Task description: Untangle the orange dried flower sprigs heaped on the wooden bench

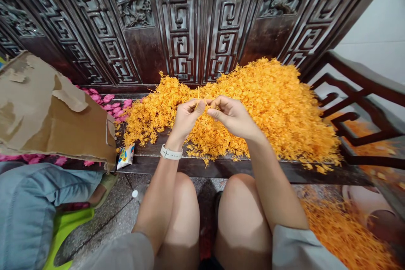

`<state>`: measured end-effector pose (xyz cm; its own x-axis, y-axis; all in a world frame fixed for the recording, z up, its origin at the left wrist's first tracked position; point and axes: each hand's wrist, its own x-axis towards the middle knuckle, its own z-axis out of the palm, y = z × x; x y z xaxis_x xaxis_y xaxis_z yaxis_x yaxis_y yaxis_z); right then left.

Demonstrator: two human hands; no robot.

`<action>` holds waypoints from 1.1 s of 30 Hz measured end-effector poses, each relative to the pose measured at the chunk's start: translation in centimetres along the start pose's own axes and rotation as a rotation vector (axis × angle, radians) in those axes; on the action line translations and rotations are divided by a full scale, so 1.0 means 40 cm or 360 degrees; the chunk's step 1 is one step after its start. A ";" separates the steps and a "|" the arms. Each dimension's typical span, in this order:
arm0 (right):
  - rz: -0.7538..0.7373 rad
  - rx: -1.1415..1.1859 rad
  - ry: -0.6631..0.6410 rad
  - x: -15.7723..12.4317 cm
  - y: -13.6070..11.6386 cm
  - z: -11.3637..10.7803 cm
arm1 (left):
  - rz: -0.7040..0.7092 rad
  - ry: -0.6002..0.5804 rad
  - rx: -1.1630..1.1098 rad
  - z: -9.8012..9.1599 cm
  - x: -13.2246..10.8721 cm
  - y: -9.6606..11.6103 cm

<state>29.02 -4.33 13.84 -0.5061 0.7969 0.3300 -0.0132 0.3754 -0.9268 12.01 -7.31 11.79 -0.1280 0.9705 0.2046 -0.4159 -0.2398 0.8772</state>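
Observation:
My left hand [187, 116], with a pale watch band [171, 152] on its wrist, is closed in a pinch. Close beside it, my right hand [230, 114] also pinches with thumb and forefinger. Between the fingertips is a small yellow-orange plastic flower piece [202, 102] with thin spiky strands; both hands appear to grip it. Its exact shape is hard to make out against the large heap of similar orange pieces [272, 105], which lies behind and under my hands on a dark wooden bench [145, 148].
At left, a torn cardboard sheet [47, 109] stands by pink flower pieces [109, 105] and a small snack packet [125, 156]. Another person's jeans-clad leg [28, 211] is below it. More orange strands [341, 232] lie at lower right. A carved wooden panel [196, 17] rises behind.

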 end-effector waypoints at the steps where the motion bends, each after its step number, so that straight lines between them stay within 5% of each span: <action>1: -0.0014 -0.0069 0.0037 0.001 0.004 0.001 | 0.0028 -0.0017 0.0021 0.002 0.000 -0.002; 6: -0.0007 -0.0350 0.0075 -0.003 0.005 0.004 | 0.0176 0.0030 0.0061 -0.011 0.010 -0.013; 12: -0.0013 -0.0188 -0.0067 -0.011 -0.028 0.010 | -0.0094 0.0395 -0.0454 -0.057 0.031 0.001; 16: -0.0140 -0.0060 0.0276 0.002 -0.010 -0.019 | -0.0223 0.0378 -0.0685 -0.069 0.033 0.018; 22: 0.0082 -0.0917 0.0811 0.016 0.088 -0.081 | -0.0165 0.0263 -0.0835 -0.054 0.022 0.032; 29: 0.0316 -0.1319 0.0640 0.000 0.104 -0.071 | -0.0186 0.0277 -0.0762 -0.042 0.018 0.036; 33: 0.0199 -0.1225 0.0494 0.010 0.077 -0.054 | -0.0137 0.0190 -0.0961 -0.048 0.026 0.029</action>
